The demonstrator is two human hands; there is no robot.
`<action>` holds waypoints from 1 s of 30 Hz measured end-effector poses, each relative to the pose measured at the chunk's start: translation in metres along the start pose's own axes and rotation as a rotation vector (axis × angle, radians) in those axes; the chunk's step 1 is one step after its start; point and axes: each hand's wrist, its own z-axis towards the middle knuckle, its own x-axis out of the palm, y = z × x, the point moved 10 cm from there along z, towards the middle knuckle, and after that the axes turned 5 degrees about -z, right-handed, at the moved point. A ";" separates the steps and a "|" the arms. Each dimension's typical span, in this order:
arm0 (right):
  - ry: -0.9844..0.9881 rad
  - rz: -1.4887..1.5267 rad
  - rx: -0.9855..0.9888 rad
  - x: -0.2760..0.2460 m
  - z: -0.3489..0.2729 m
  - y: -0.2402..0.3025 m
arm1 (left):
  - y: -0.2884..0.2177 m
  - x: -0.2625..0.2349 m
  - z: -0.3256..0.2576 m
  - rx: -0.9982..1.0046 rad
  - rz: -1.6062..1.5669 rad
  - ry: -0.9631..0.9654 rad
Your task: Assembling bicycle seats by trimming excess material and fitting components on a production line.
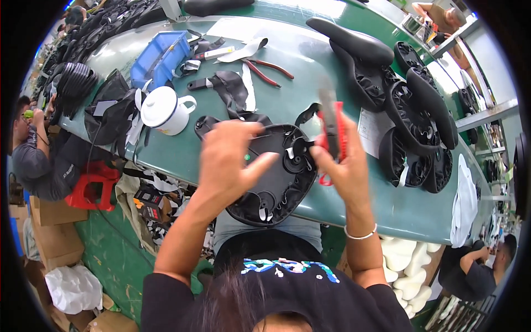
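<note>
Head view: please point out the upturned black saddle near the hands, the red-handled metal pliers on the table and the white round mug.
Upturned black saddle [271,176]: head view, middle of its underside.
Red-handled metal pliers [275,66]: head view, the upper handle.
White round mug [175,120]: head view, its side wall.

Red tool [342,133] in right hand [350,169]

Hands [227,160], red-handled tool [341,130] blurred; far saddle [214,6] cut off
</note>
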 end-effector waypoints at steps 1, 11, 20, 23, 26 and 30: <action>0.055 0.002 -0.016 0.010 -0.001 0.011 | -0.024 0.022 0.018 0.129 -0.064 0.121; 0.385 -0.783 -0.405 -0.007 -0.029 0.007 | 0.000 0.079 0.035 0.005 -0.354 0.503; 0.242 -0.964 -0.059 0.004 -0.093 0.000 | 0.059 0.058 0.025 -0.542 -1.545 -0.002; 0.170 -0.861 -0.148 -0.002 -0.080 0.000 | 0.041 0.066 0.020 -0.676 -1.914 0.152; 0.126 -0.748 -0.218 -0.017 -0.063 0.001 | 0.011 0.042 0.038 -0.193 -0.805 0.173; 0.136 -0.742 -0.284 -0.012 -0.049 0.009 | -0.016 0.055 0.036 0.113 -0.032 0.213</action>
